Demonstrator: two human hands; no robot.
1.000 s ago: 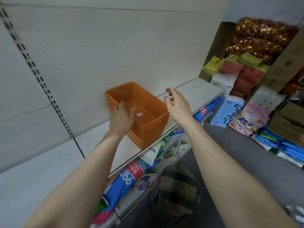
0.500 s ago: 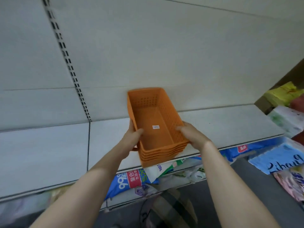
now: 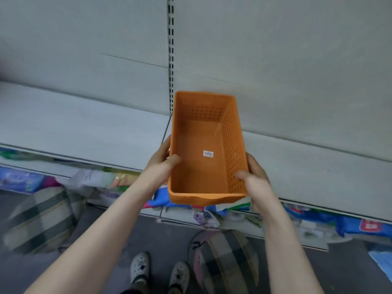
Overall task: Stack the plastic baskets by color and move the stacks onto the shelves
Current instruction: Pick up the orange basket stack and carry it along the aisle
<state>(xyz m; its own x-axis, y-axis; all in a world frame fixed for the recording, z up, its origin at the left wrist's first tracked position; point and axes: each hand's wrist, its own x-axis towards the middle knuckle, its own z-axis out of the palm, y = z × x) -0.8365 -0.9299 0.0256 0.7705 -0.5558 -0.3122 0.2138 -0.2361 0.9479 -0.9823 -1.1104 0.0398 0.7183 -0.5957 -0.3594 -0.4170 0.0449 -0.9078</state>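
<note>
Orange baskets (image 3: 199, 172), nested in one stack, clasped at the near end between both hands: left hand (image 3: 159, 169) curled round the left wall, thumb inside the rim; right hand (image 3: 257, 184) curled round the right wall, thumb inside too. Beyond the fingertips, far end over the grey shelf (image 3: 84, 128); white sticker (image 3: 208, 154) just past the thumbs.

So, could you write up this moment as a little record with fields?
Held: stack of orange baskets, nested
Left hand: grips the stack's left wall, thumb inside
Right hand: grips its right wall, thumb inside
Place: far end over the grey shelf, near end past its front edge
Inside top basket: small white sticker
</note>
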